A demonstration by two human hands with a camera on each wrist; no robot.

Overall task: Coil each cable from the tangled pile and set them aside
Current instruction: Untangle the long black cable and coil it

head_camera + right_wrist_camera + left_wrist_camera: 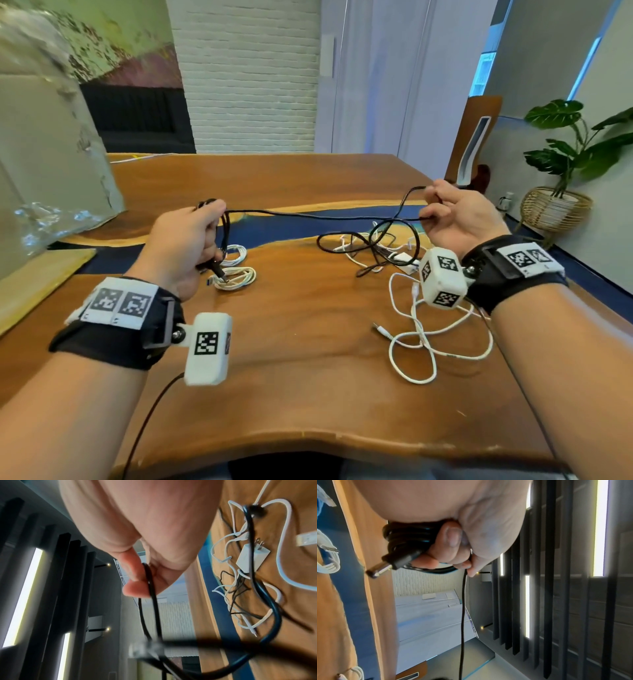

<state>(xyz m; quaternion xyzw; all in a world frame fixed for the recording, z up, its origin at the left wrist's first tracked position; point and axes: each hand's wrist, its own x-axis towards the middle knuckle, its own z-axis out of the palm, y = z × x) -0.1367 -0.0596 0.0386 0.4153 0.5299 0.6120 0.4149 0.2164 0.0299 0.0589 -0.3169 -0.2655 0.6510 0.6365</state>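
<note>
no legible text anywhere

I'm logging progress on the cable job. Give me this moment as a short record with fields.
left hand: left hand grips several wound loops of the thin black cable, its barrel plug sticking out below the fingers
right hand: right hand pinches the same cable farther along
span: cable runs between the hands above the wooden table
done: two coiled white cables lie near the left hand
left to do: tangled pile of white and black cables with a white wall charger
</note>
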